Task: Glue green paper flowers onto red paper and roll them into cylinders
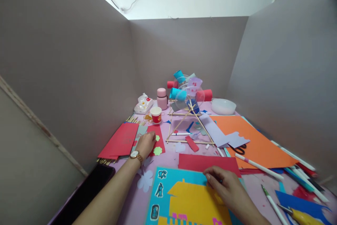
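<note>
Blue collage sheet (160, 197) with its yellow house lay under your right hand (226, 186), fingers curled and pressing at the house's upper edge; no grasp could be confirmed. Just beyond those fingers lay a red strip (207, 163). Your left hand (146, 144) was stretched forward, fingers bent onto a red card (159, 143), a green flower cutout (157, 151) just beside it; grip unclear.

Setting: a craft workstation, boxed in as a booth. Plain grey partition boards (65, 63) close the left, far and right sides. The pink tabletop (168, 158) is littered with cut coloured paper: a large orange sheet (258, 137) on the right, red sheets (121, 142) on the left, and a turquoise card bearing a yellow paper house (184, 197) near. At far centre stands a stick-frame wheel model with paper cups (188, 95). Black-handled scissors (239, 147) and white pens (256, 165) lie on the right. Building type unclear; possibly a classroom.
</note>
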A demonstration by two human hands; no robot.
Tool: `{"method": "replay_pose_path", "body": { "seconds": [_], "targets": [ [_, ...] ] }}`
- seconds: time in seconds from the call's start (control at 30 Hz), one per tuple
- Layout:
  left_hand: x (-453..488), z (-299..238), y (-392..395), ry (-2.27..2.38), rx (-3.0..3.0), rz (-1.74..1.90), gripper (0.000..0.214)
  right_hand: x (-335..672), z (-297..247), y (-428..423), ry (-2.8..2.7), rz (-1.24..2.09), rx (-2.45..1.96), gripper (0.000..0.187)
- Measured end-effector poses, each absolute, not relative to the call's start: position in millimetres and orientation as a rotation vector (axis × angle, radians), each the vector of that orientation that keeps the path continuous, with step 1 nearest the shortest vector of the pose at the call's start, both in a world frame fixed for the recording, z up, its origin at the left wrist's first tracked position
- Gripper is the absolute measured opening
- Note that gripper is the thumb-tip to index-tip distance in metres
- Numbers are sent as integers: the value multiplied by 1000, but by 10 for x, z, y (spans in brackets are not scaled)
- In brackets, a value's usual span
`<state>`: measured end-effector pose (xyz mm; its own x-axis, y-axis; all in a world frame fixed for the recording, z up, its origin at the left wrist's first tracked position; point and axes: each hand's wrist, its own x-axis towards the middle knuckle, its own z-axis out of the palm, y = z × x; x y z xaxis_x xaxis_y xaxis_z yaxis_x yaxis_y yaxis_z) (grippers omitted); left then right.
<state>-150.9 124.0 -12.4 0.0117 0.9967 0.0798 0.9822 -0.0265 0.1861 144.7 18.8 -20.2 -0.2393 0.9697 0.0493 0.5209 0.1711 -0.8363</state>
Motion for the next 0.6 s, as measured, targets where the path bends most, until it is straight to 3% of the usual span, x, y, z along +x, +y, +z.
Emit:
{"method": "replay_pose_path", "body": {
  "seconds": [0.6],
  "targets": [
    [-1602,-50,1221,2135,2104,497,27,1450,-202,181,-1812,940,-1418,28]
  ]
}}
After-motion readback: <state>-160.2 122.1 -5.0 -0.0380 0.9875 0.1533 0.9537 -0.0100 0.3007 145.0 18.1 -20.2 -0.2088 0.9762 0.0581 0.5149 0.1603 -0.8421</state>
